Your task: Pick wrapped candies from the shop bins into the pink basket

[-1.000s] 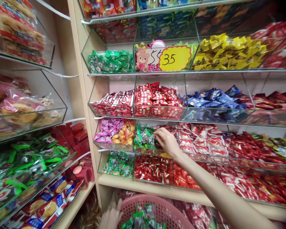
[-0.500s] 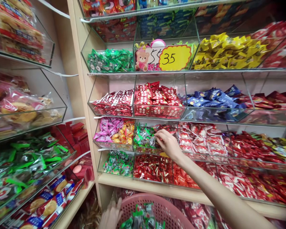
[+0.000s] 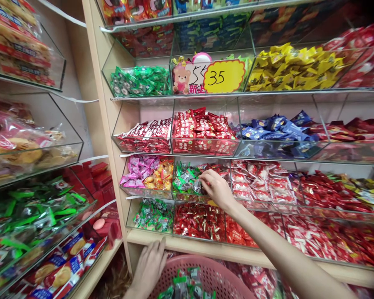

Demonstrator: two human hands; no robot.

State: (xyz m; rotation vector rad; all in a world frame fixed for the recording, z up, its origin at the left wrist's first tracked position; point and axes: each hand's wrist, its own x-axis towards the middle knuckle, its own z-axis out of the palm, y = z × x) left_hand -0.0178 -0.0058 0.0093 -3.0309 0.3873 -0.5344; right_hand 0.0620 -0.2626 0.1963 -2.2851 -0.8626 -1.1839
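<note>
Green-wrapped snack packs (image 3: 34,207) and biscuit packets (image 3: 60,272) fill tilted clear bins at the left of a sweet-shop display. Nearby, a person's left hand (image 3: 149,263) hangs open, its grip spread, just above the rim of a pink plastic basket (image 3: 205,261) and in front of the wooden shelf edge (image 3: 174,240). Green-wrapped sweets (image 3: 187,284) lie in the basket.

At centre, the right hand (image 3: 217,190) reaches into a clear bin of green and silver foil sweets (image 3: 185,178), on the second tier from the bottom. Its grip is bunched, thumb and forefinger close together among the wrappers, though at this angle it is hard to tell whether they pinch a piece. Red-and-white packs (image 3: 249,180) fill the bins to its right.

The step in hand appears to be picking at that bin. Lifting a piece out would call for a firm pinch and a clean pass over the bin's glass front.

Compared with half a second earlier, the left hand has risen from inside the basket rim to above it, while the right hand has barely shifted. The shelves sit slightly further left in view.
</note>
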